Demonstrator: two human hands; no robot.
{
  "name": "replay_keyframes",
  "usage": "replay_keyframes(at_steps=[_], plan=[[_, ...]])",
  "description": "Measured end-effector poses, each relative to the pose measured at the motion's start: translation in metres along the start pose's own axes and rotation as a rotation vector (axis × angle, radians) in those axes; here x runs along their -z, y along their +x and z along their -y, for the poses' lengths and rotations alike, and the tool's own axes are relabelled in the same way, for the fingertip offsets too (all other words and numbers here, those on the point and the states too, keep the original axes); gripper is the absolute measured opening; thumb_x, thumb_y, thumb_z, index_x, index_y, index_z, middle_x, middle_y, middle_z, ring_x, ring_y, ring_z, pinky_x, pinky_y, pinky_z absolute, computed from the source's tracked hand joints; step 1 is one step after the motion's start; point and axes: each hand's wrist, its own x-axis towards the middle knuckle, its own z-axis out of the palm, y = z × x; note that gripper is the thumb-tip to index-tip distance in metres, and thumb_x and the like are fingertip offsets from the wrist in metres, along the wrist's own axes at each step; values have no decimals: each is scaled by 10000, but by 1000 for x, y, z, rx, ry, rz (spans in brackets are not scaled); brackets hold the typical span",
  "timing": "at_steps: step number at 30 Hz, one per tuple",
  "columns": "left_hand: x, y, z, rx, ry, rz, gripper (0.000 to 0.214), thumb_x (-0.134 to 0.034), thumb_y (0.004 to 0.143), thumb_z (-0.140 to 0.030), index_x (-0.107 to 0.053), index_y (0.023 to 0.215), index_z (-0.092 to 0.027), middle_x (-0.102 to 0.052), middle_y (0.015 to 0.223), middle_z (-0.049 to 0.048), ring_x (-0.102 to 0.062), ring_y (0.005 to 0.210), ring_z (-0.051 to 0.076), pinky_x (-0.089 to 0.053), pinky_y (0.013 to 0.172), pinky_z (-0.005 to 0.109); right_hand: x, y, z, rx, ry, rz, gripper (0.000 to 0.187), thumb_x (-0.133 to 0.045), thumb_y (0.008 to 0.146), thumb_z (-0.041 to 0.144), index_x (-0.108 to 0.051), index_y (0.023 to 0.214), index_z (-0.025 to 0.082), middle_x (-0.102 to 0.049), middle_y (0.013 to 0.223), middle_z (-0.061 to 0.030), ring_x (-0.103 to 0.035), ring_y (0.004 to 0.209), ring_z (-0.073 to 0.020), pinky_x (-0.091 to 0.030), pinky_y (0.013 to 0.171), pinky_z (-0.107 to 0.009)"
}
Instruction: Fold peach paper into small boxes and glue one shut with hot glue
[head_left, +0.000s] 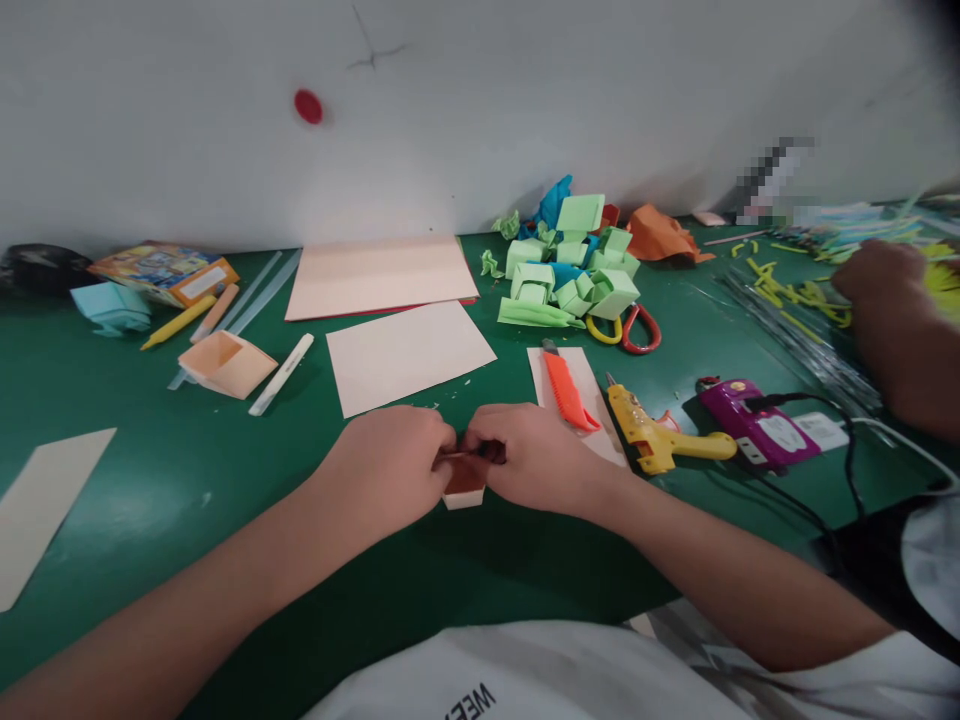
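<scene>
Between my two hands, near the front of the green table, is a small folded peach paper box (464,497). My left hand (397,462) pinches its left side, fingers closed. On the other side my right hand (534,458) has its fingers curled and grips the box's right edge. The fingers cover most of the box's upper rim. Just beyond my hands lies a pale paper sheet (411,358). An orange utility knife (568,388) rests on a strip of paper beyond my right hand, with a yellow glue gun (660,430) beside it.
A finished-looking peach box (227,364) and a white marker (282,374) lie at left. Green paper boxes (566,270) are heaped at the back, near scissors (641,330). A purple power strip (757,425) with cables sits at right, near another person's hand (892,310).
</scene>
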Motion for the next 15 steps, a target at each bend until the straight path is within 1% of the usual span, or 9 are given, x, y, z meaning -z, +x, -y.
replay_keyframes(at_steps=[3, 5, 7, 9, 12, 14, 15], plan=[[2, -1, -2, -17, 15, 19, 202, -541, 819, -171, -687, 689, -222, -682, 761, 45, -636, 731, 237, -369, 580, 319, -3, -1, -1, 42, -6, -28, 140, -661, 720, 58, -611, 679, 183, -611, 745, 19, -522, 676, -116, -305, 577, -244], [5, -1, -5, -15, 47, 51, 210, -519, 817, -146, -679, 699, -213, -679, 777, 48, -638, 750, 236, -378, 590, 320, -4, -2, 0, 56, -45, -26, 141, -696, 724, 98, -596, 668, 180, -595, 741, 19, -501, 658, -112, -278, 562, -248], [6, -1, -7, 1, 68, 75, 215, -500, 828, -153, -670, 709, -208, -677, 773, 52, -636, 741, 235, -377, 583, 320, -2, -2, 2, 66, -95, -4, 138, -718, 739, 153, -594, 689, 184, -604, 757, 16, -508, 674, -121, -257, 557, -255], [7, -1, -9, 28, 84, 92, 200, -501, 827, -170, -656, 707, -211, -678, 756, 54, -636, 713, 238, -364, 561, 321, 0, -1, 4, 59, -139, 29, 113, -715, 736, 165, -606, 727, 192, -624, 776, 10, -528, 711, -140, -254, 563, -261], [5, 1, -10, 53, 98, 120, 115, -564, 801, -208, -658, 736, -224, -701, 762, 52, -656, 700, 256, -351, 535, 318, 1, 0, 7, 30, -173, 76, 102, -688, 727, 131, -605, 724, 191, -637, 777, -4, -539, 731, -159, -270, 570, -269], [5, 4, -12, 37, 102, 143, 94, -608, 810, -279, -676, 767, -230, -719, 777, 60, -673, 704, 274, -361, 532, 319, -2, 0, 7, 47, -180, 81, 107, -676, 731, 110, -604, 712, 186, -643, 787, -18, -546, 739, -167, -289, 581, -275], [5, 6, -12, 26, 107, 158, 121, -620, 821, -319, -686, 776, -228, -724, 782, 69, -679, 706, 282, -370, 535, 322, -3, -1, 7, 66, -181, 74, 108, -675, 737, 103, -608, 715, 185, -647, 795, -24, -552, 748, -171, -299, 590, -278]])
